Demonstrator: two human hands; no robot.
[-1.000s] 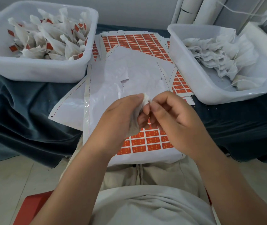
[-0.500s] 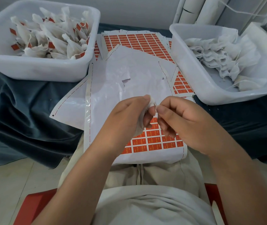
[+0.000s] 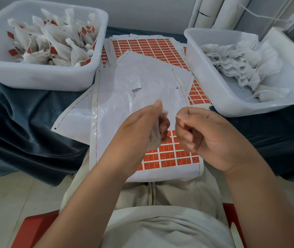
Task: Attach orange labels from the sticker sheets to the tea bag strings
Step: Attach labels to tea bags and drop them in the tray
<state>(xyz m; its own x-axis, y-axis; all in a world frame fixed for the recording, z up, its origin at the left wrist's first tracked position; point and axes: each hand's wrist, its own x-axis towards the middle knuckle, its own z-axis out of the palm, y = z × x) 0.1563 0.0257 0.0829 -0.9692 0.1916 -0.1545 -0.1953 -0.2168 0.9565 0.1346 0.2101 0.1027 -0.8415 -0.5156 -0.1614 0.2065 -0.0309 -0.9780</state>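
As the right hand (image 3: 210, 138) has pulled away toward 3 o'clock, fingers pinching the string (image 3: 177, 116), left hand (image 3: 139, 129) gripping the tea bag (image 3: 154, 138), string looks label-ready.

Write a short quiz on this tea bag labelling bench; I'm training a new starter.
1. True or false: the bags in the left tub carry orange labels.
2. The left hand holds: A a tea bag, B a roll of tape, C scissors?
3. Fill in: the right hand pinches the bag's ____.
Key: 1 true; 2 A; 3 string.
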